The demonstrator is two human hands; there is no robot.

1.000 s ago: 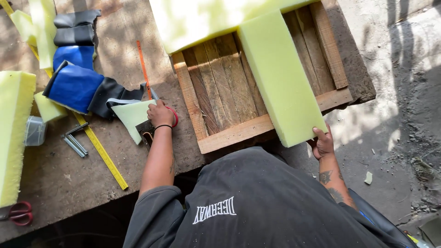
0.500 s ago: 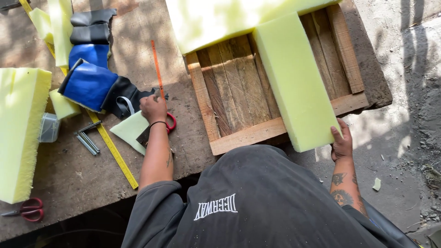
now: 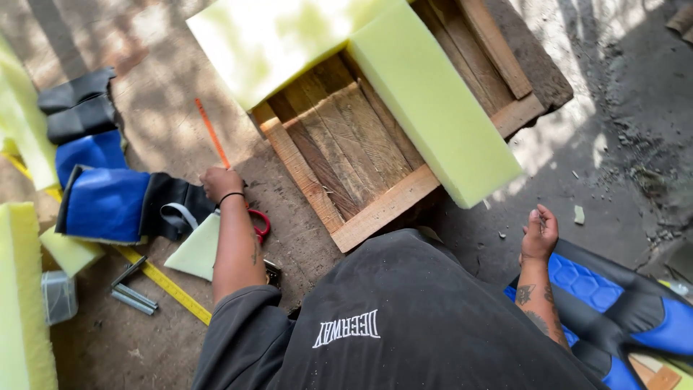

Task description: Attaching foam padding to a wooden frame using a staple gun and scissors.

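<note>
My left hand (image 3: 220, 182) rests on the workbench with its fingers closed at the near end of a thin orange stick (image 3: 211, 133). Red-handled scissors (image 3: 260, 222) lie under its wrist, and a pale foam wedge (image 3: 196, 249) lies just beside it. My right hand (image 3: 540, 232) hangs free at my side with loosely spread fingers, holding nothing. It is a little below the near corner of a long yellow foam block (image 3: 433, 101). That block lies along the right side of a shallow wooden frame (image 3: 382, 209).
A large foam sheet (image 3: 267, 43) covers the frame's far end. Blue and black cushions (image 3: 105, 202) lie left of my hand, with a yellow measuring tape (image 3: 170, 287), metal pieces (image 3: 131, 292) and foam slabs (image 3: 22, 310). Another blue cushion (image 3: 613, 303) lies on the ground at right.
My right hand has come off the foam block's near corner and dropped to my side. The view has shifted, and my left hand stays by the orange stick.
</note>
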